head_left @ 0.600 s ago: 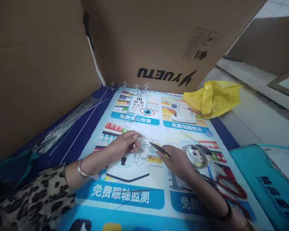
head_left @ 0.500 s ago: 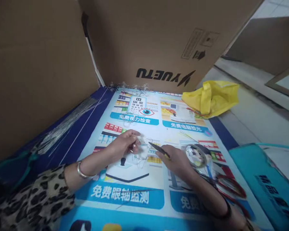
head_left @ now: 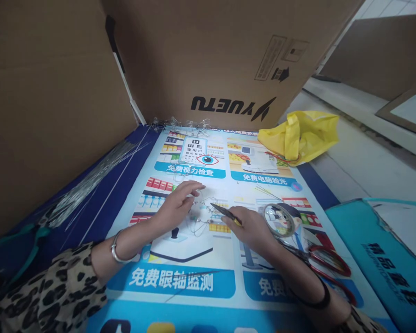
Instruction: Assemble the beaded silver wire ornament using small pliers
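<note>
The left hand (head_left: 176, 203) hangs just left of the tip of the slim-nosed pliers (head_left: 225, 212), index finger stretched toward it and thumb a little apart beneath, the wrist nearly straight behind a silver bangle (head_left: 115, 249) and a leopard-print sleeve (head_left: 72, 282) ending partway up the forearm. The right hand (head_left: 251, 229) is wrapped around the handles of those pliers, knuckles uppermost, fingers curled in a firm grip, while its bare forearm (head_left: 291, 268) slants away to the lower right of the tool, ringed by a black band (head_left: 325, 300).
</note>
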`<control>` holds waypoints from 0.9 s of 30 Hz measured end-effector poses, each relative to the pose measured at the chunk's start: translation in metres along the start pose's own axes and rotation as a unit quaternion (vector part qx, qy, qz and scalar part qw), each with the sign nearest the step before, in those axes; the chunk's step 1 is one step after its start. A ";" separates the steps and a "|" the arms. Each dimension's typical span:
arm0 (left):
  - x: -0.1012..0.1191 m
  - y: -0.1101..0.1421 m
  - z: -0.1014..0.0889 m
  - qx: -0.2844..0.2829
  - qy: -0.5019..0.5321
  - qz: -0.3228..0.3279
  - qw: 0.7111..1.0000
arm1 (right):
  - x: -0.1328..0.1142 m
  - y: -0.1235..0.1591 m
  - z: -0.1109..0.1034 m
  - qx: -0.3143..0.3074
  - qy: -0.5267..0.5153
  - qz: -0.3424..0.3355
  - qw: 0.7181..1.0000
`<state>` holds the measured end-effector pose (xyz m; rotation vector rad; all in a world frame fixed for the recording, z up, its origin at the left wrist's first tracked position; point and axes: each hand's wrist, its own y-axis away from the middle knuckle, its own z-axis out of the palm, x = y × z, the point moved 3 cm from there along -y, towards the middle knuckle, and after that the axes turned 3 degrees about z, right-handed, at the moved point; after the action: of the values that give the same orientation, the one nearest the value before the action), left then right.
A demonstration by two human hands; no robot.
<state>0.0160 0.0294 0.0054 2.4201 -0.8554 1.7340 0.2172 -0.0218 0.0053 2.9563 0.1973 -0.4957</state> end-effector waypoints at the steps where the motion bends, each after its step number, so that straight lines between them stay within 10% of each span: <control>1: 0.002 -0.001 0.000 -0.006 -0.018 0.021 1.000 | -0.001 0.000 0.000 0.000 0.000 0.002 1.000; 9: 0.005 -0.004 -0.001 -0.038 -0.024 0.020 0.999 | -0.001 0.000 0.000 -0.003 0.009 0.012 1.000; 27: 0.029 -0.001 -0.014 0.082 -0.179 0.143 0.970 | 0.000 -0.001 0.000 0.008 0.015 0.001 1.000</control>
<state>0.0105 0.0230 0.0362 2.9036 -1.1942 1.5181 0.2168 -0.0208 0.0053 2.9799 0.1947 -0.4556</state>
